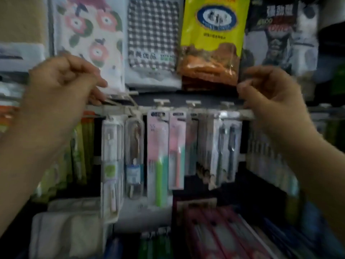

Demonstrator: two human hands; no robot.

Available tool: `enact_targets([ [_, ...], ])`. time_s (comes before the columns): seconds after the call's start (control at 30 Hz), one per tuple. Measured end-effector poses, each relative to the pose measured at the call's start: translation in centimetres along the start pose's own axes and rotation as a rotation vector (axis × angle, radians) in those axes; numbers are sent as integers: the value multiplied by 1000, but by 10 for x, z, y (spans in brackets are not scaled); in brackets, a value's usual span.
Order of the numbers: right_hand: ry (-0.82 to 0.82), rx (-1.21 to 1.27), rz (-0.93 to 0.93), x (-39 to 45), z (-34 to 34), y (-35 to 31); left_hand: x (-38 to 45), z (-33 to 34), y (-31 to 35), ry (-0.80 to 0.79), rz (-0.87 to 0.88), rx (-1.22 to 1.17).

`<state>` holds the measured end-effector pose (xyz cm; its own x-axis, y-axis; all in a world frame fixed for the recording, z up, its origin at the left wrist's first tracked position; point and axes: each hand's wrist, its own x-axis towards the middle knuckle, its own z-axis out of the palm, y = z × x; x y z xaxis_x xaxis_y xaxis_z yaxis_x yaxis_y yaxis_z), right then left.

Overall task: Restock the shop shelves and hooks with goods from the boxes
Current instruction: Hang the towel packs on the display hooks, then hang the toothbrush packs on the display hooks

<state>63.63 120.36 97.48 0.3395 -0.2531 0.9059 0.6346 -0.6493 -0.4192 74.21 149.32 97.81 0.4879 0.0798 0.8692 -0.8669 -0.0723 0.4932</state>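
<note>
Toothbrush packs (158,156) hang in a row from hooks on a pale rail (115,109), below cloth packets and a yellow snack bag (212,40). They look light and stiff, with slippery blister fronts; the card top by the hanging hole seems the best hold. The left hand (61,85) has its fingers curled at the rail's left end, seemingly pinching something thin, though blur hides what. The right hand (270,94) grips the rail's right end.
</note>
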Motion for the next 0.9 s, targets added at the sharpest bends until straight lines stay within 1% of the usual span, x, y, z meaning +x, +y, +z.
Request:
enact_targets([
  [0.1, 49, -54, 68, -55, -48, 5, -30, 14, -8, -122, -150, 5],
  [0.17, 73, -90, 130, -97, -80, 11, -67, 31, -18, -167, -240, -68],
  [0.27, 84, -147, 251, -166, -127, 22, -157, 67, -16, -276, -304, -191],
  [0.4, 118, -210, 472, -263, -200, 32, -283, 123, 13, -433, -366, -323],
  [0.5, 187, -269, 681, -345, -260, 42, -372, 162, 25, -526, -527, -388],
  [0.57, 204, -336, 817, -407, -294, 47, -433, 183, 31, -571, -659, -403],
  [0.63, 222, -369, 983, -469, -322, 51, -496, 200, 33, -638, -790, -359],
  [0.73, 243, -431, 1221, -557, -355, 58, -584, 216, 30, -807, -956, -271],
  [0.83, 209, -516, 1441, -637, -376, 62, -663, 224, 17, -939, -1120, -161],
  [0.9, 178, -529, 1585, -683, -384, 64, -710, 227, 7, -1019, -1196, -99],
])
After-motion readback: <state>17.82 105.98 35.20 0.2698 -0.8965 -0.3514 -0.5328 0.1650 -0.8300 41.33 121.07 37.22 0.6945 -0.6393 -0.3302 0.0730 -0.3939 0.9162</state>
